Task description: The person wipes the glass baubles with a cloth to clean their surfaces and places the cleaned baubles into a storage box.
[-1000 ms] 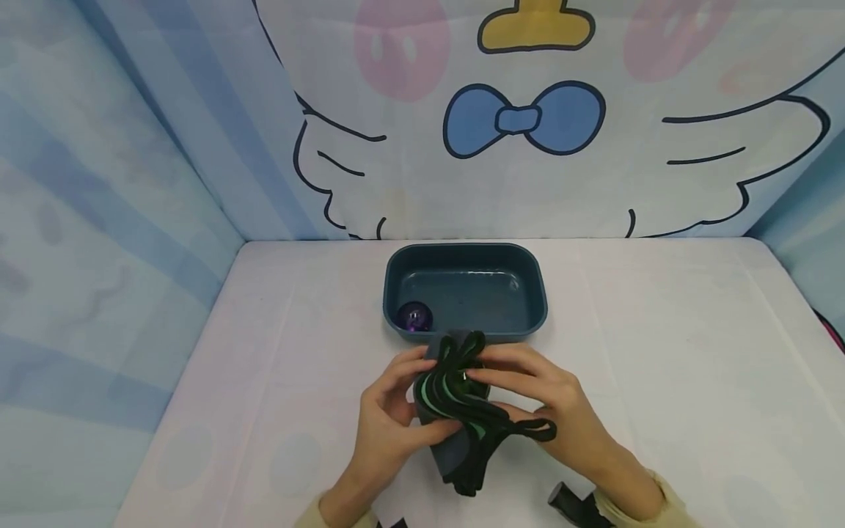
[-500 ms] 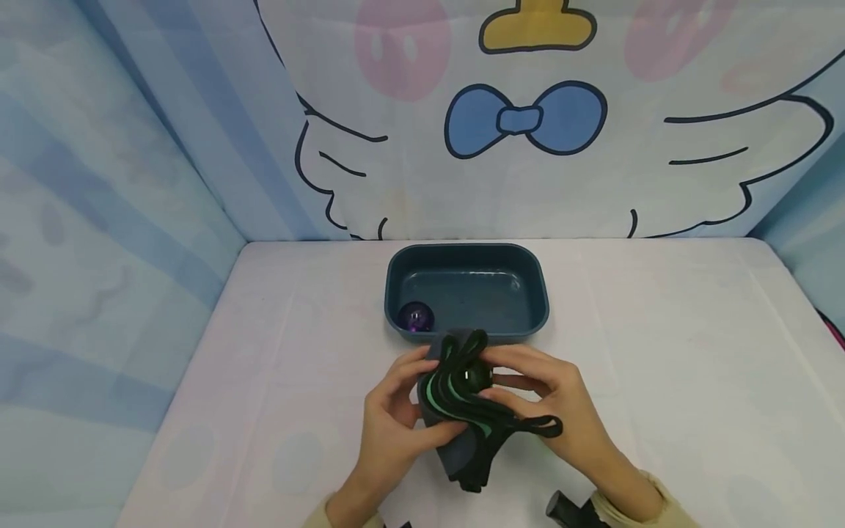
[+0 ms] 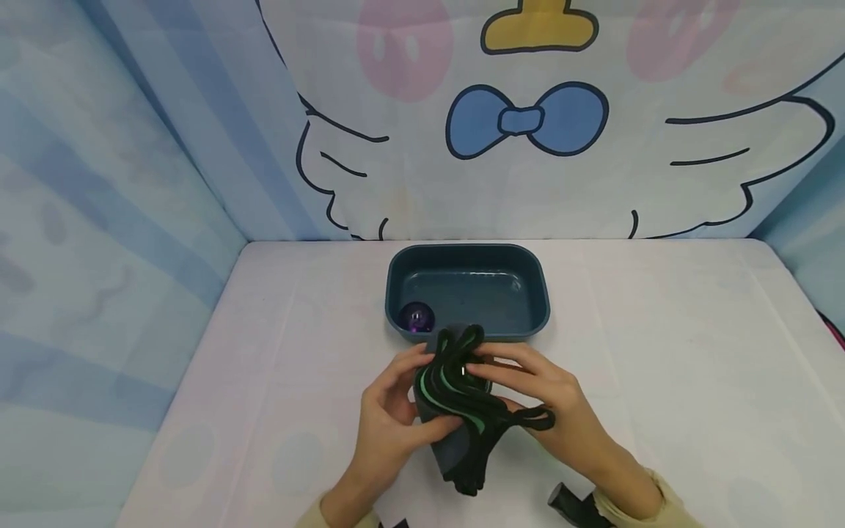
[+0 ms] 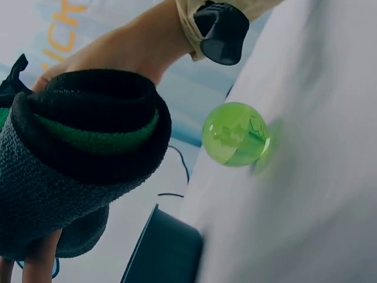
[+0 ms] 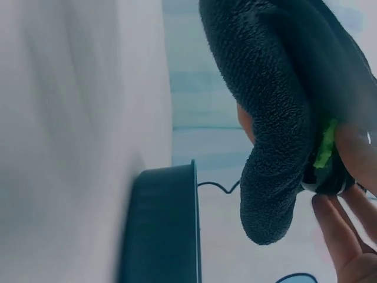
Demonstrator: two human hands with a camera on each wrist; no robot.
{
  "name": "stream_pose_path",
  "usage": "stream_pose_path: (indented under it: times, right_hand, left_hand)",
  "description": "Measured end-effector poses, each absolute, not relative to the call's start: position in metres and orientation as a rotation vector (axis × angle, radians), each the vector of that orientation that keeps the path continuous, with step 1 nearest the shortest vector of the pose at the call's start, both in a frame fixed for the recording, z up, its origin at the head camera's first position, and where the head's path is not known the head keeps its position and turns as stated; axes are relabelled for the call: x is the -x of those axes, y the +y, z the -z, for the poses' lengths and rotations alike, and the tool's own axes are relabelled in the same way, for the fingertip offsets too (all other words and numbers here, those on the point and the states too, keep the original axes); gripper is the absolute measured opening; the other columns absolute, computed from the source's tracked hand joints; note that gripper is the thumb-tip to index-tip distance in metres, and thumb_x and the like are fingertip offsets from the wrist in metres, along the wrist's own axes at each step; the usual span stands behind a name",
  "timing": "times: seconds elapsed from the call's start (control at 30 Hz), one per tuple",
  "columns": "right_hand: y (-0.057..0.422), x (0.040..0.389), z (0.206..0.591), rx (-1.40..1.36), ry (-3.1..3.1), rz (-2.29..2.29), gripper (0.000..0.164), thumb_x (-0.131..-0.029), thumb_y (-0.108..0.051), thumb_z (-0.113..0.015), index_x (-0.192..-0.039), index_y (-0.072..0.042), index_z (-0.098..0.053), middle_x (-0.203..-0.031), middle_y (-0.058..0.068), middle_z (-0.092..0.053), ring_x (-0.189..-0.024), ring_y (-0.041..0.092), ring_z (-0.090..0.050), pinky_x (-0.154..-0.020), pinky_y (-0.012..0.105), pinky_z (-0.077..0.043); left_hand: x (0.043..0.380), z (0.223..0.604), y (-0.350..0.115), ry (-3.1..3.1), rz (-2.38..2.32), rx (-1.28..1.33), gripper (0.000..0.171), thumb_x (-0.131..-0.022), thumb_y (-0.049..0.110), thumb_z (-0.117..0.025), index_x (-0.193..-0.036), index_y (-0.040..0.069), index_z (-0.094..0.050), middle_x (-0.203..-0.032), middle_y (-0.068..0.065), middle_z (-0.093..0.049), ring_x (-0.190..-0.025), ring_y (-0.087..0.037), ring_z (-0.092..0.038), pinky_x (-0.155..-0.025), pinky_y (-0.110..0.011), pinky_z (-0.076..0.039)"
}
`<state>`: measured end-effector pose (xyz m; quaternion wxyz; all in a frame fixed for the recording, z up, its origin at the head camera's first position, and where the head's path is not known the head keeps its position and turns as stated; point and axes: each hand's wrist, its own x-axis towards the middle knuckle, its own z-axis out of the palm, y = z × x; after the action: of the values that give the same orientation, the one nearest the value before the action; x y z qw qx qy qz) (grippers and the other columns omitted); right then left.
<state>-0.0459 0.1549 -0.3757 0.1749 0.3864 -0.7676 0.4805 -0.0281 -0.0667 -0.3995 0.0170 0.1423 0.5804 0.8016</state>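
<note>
A folded dark grey towel (image 3: 452, 449) with black edges and green inner layers is gripped by my left hand (image 3: 394, 422), thumb on the near face and fingers round the far side. My right hand (image 3: 561, 400) holds a glossy dark green ball (image 5: 331, 177) against the towel's right side, its fingers partly covering it. A loop of black edging sticks out over the right hand in the head view. In the left wrist view a clear light green ball (image 4: 235, 134) lies on the white tabletop; the head view does not show it, the hand and towel being above.
A dark blue-green rectangular tub (image 3: 467, 253) stands just beyond the hands, with a purple ball (image 3: 417, 317) in its near left corner. The towel's far end overlaps the tub's near rim. Printed cloth walls (image 3: 515, 194) enclose the table (image 3: 673, 352) at the back and sides.
My right fingers shift on the dark green ball: half a second ago thumb and fingers pinch it from the side, now the fingertips lie over it. The towel moves slightly left.
</note>
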Motion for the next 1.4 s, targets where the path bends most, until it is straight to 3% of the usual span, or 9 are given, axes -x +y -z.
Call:
stream_pose_path:
  times: [0.13,0.23,0.3,0.5,0.77,1.0,1.23,1.33,1.4]
  right_hand:
    - [0.154,0.043,0.378,-0.988,-2.233,-1.559,0.036,-0.094,-0.012,-0.067,-0.129,-0.003,-0.063,-0.128,0.011,-0.062,-0.122,0.010,-0.058,-0.094,0.023,-0.055]
    - [0.152,0.042,0.379,-0.907,-2.242,-1.704,0.047,-0.084,0.010,-0.071,-0.129,0.000,-0.062,-0.124,0.010,-0.065,-0.117,0.008,-0.062,-0.085,0.027,-0.059]
    - [0.152,0.042,0.379,-0.876,-2.248,-1.725,0.052,-0.080,0.015,-0.072,-0.129,0.000,-0.062,-0.123,0.008,-0.066,-0.115,0.009,-0.062,-0.084,0.028,-0.060]
    - [0.155,0.042,0.380,-0.921,-2.242,-1.682,0.056,-0.078,0.011,-0.076,-0.131,-0.001,-0.062,-0.127,0.008,-0.064,-0.121,0.010,-0.060,-0.088,0.028,-0.058]
    - [0.157,0.045,0.381,-1.074,-2.167,-1.355,0.043,-0.096,-0.031,-0.064,-0.130,-0.004,-0.063,-0.134,0.011,-0.060,-0.127,0.012,-0.054,-0.102,0.018,-0.048]
    - [0.154,0.044,0.379,-1.093,-2.124,-1.336,0.039,-0.098,-0.026,-0.062,-0.128,-0.001,-0.064,-0.128,0.015,-0.062,-0.121,0.014,-0.058,-0.098,0.018,-0.050]
    - [0.151,0.036,0.378,-0.855,-2.275,-1.489,0.054,-0.075,0.007,-0.080,-0.127,-0.001,-0.064,-0.119,0.012,-0.069,-0.108,0.008,-0.066,-0.087,0.019,-0.057]
    - [0.150,0.037,0.376,-0.890,-2.211,-1.492,0.052,-0.076,0.004,-0.081,-0.126,0.000,-0.065,-0.121,0.013,-0.067,-0.112,0.012,-0.064,-0.089,0.020,-0.056]
    - [0.150,0.038,0.374,-0.928,-2.183,-1.480,0.044,-0.084,-0.006,-0.078,-0.126,-0.002,-0.066,-0.124,0.011,-0.065,-0.118,0.012,-0.061,-0.095,0.020,-0.054]
  left_hand:
    - [0.028,0.403,-0.068,1.834,-2.487,-0.522,0.060,-0.074,-0.009,-0.080,-0.129,-0.006,-0.057,-0.141,-0.016,-0.046,-0.130,-0.026,-0.050,-0.091,-0.039,-0.058]
    - [0.028,0.405,-0.068,1.843,-2.492,-0.556,0.059,-0.075,-0.008,-0.080,-0.128,-0.008,-0.056,-0.140,-0.017,-0.046,-0.129,-0.026,-0.050,-0.090,-0.038,-0.058]
    - [0.028,0.405,-0.067,1.835,-2.499,-0.555,0.059,-0.074,-0.008,-0.081,-0.128,-0.009,-0.056,-0.140,-0.017,-0.046,-0.129,-0.026,-0.051,-0.090,-0.038,-0.059]
    - [0.028,0.403,-0.066,1.804,-2.509,-0.481,0.062,-0.070,-0.010,-0.082,-0.128,-0.004,-0.058,-0.141,-0.015,-0.047,-0.129,-0.026,-0.051,-0.092,-0.040,-0.057]
    - [0.028,0.399,-0.067,1.781,-2.500,-0.442,0.063,-0.071,-0.011,-0.082,-0.128,0.001,-0.059,-0.142,-0.015,-0.046,-0.129,-0.026,-0.052,-0.091,-0.041,-0.058]
    - [0.028,0.401,-0.068,1.804,-2.489,-0.543,0.059,-0.073,-0.009,-0.080,-0.128,-0.006,-0.056,-0.141,-0.018,-0.046,-0.129,-0.028,-0.052,-0.092,-0.041,-0.057]
    - [0.026,0.400,-0.066,1.860,-2.467,-0.543,0.059,-0.072,-0.009,-0.081,-0.126,-0.004,-0.058,-0.142,-0.017,-0.044,-0.129,-0.027,-0.051,-0.090,-0.041,-0.058]
    - [0.026,0.399,-0.066,1.872,-2.469,-0.493,0.059,-0.070,-0.009,-0.081,-0.125,-0.004,-0.059,-0.142,-0.016,-0.045,-0.128,-0.026,-0.052,-0.090,-0.042,-0.058]
    - [0.026,0.399,-0.066,1.881,-2.474,-0.485,0.059,-0.070,-0.010,-0.081,-0.124,-0.006,-0.058,-0.141,-0.017,-0.045,-0.128,-0.026,-0.051,-0.089,-0.042,-0.058]
